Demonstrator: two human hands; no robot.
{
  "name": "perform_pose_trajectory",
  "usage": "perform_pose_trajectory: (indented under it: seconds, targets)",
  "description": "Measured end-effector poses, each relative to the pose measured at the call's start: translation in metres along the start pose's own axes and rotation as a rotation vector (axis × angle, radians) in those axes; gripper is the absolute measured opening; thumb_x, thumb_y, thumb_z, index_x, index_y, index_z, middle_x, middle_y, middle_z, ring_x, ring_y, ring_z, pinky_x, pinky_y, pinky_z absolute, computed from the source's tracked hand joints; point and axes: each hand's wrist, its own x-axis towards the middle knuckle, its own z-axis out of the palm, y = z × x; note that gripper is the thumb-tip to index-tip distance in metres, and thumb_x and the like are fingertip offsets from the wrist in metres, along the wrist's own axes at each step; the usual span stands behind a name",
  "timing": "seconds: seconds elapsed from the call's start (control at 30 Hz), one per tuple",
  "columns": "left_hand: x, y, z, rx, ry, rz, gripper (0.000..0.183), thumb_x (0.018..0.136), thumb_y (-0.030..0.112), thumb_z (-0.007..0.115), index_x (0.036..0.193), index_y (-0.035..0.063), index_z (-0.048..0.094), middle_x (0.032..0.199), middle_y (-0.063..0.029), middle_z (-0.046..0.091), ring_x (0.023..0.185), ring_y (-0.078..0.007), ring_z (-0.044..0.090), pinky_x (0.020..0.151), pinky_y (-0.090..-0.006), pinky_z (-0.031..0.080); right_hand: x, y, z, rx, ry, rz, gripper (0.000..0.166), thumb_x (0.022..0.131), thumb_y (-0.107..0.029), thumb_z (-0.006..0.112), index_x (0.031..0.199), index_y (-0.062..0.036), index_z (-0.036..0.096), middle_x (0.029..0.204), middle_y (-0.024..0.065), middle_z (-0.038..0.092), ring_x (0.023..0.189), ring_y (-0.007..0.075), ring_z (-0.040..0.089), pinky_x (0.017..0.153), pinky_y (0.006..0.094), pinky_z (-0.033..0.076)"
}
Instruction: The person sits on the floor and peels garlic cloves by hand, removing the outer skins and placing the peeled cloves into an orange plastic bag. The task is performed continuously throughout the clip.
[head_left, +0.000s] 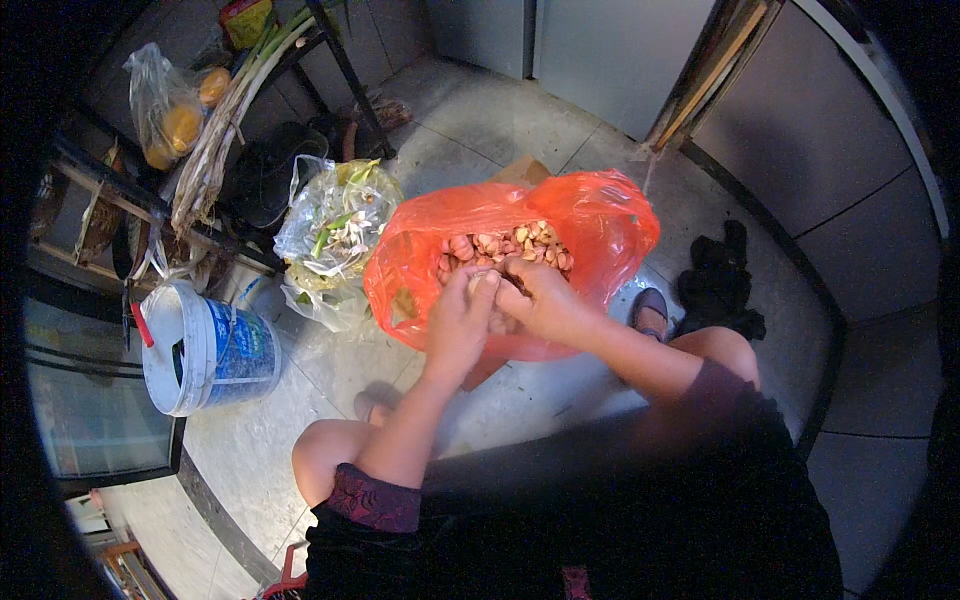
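Note:
A red plastic bag (622, 225) stands wide open on the floor in front of me. Inside lie many garlic cloves (536, 240), with whole reddish heads (459, 247) at the left. Over the bag's near side, my left hand (461, 311) pinches a small pale piece, likely garlic, between thumb and fingers. My right hand (544, 296) meets it from the right, its fingers curled at the same piece. How firmly the right hand holds it is hard to tell. Part of the piece is hidden by the fingers.
Left of the red bag lies a clear plastic bag (311, 232) with plant scraps. A white and blue bucket (244, 352) stands at the left. Leeks or large green onions (225, 135) lean on a black rack (352, 75). A black cloth-like item (720, 285) lies on the right.

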Motion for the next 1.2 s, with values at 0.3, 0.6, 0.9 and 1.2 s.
perform_pose_trajectory:
  seconds: [0.3, 0.6, 0.9, 1.2]
  targets:
    - [-0.001, -0.010, 0.002, -0.076, 0.058, 0.091, 0.033, 0.090, 0.024, 0.033, 0.102, 0.0009, 0.054, 0.091, -0.0171, 0.059, 0.084, -0.0272, 0.057, 0.076, -0.0333, 0.042, -0.003, 0.004, 0.014, -0.146, 0.189, -0.117, 0.029, 0.084, -0.022, 0.042, 0.100, 0.0025, 0.047, 0.088, 0.0240, 0.055, 0.083, 0.0402, 0.054, 0.071, 0.0432, 0.043]
    - [0.001, -0.002, 0.001, -0.289, 0.044, -0.012, 0.026, 0.088, 0.022, 0.047, 0.102, 0.0010, 0.050, 0.087, -0.0061, 0.056, 0.079, -0.0128, 0.051, 0.074, -0.0278, 0.043, 0.002, -0.007, 0.009, -0.071, 0.205, -0.304, 0.023, 0.083, -0.013, 0.047, 0.101, 0.0010, 0.047, 0.091, 0.0171, 0.055, 0.082, 0.0271, 0.056, 0.072, 0.0357, 0.044]
    - [-0.003, 0.005, -0.002, 0.155, 0.092, 0.193, 0.032, 0.078, 0.015, 0.059, 0.108, 0.0101, 0.047, 0.091, -0.0144, 0.059, 0.081, -0.0244, 0.060, 0.069, -0.0327, 0.046, 0.010, -0.011, -0.008, 0.296, -0.006, 0.167, 0.036, 0.079, -0.030, 0.057, 0.096, 0.0014, 0.048, 0.079, 0.0070, 0.056, 0.074, 0.0121, 0.055, 0.063, 0.0251, 0.045]
    - [-0.006, 0.013, -0.006, 0.148, -0.009, 0.243, 0.032, 0.078, 0.020, 0.060, 0.107, 0.0138, 0.049, 0.087, -0.0147, 0.061, 0.075, -0.0306, 0.061, 0.063, -0.0374, 0.046, 0.002, -0.028, -0.008, 0.410, -0.071, 0.256, 0.037, 0.082, -0.032, 0.057, 0.105, -0.0050, 0.045, 0.083, 0.0023, 0.052, 0.070, 0.0065, 0.049, 0.051, 0.0190, 0.040]
